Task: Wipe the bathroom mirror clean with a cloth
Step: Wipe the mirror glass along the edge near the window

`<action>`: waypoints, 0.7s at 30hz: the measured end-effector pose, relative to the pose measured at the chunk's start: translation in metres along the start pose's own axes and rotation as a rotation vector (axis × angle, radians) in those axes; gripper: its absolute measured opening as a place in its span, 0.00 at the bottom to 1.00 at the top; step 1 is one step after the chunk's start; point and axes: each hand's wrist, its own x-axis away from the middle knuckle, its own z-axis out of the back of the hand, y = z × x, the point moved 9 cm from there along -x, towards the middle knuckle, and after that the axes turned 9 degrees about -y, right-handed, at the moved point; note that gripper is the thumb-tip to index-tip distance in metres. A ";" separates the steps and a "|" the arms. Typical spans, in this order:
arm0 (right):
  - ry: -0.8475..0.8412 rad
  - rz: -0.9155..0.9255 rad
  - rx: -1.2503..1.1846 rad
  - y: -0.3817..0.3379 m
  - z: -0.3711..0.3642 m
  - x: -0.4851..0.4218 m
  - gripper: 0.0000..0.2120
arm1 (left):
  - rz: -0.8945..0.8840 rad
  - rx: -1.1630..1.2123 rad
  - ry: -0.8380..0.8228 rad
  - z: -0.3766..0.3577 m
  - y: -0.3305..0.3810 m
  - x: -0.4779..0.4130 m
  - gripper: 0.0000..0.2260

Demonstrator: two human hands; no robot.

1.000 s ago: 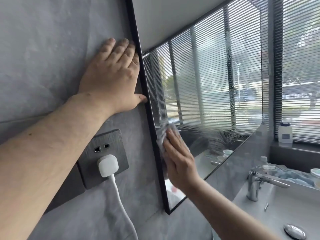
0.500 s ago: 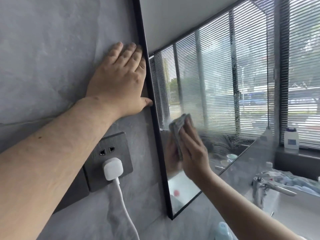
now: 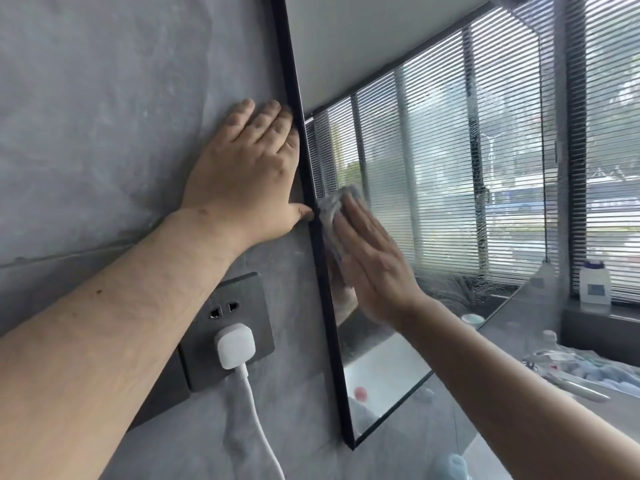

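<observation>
The black-framed mirror [image 3: 433, 161] hangs on the grey wall and reflects window blinds and the ceiling. My right hand [image 3: 372, 261] presses a small grey cloth [image 3: 334, 209] flat against the glass, close to the mirror's left frame edge. The cloth shows above and beside my fingers; the rest is hidden under my palm. My left hand [image 3: 247, 178] lies flat on the wall just left of the frame, fingers spread, thumb touching the frame, holding nothing. Streaks of moisture show on the glass further right.
A dark wall socket [image 3: 225, 323] with a white plug [image 3: 235, 346] and cable sits below my left forearm. A white bottle [image 3: 595, 285] stands on the window sill at right. A chrome tap [image 3: 568, 382] and the sink counter lie at lower right.
My right hand has slid the cloth upward and back toward the mirror's left frame edge. My left hand stays pressed on the wall. The view has shifted slightly.
</observation>
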 end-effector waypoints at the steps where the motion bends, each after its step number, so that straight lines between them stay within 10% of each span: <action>1: 0.032 -0.044 0.004 0.005 0.005 -0.013 0.21 | 0.000 0.013 0.006 0.000 0.000 0.001 0.47; 21: -0.164 0.137 0.215 -0.031 -0.019 0.068 0.20 | -0.007 0.005 0.016 0.001 0.000 0.002 0.47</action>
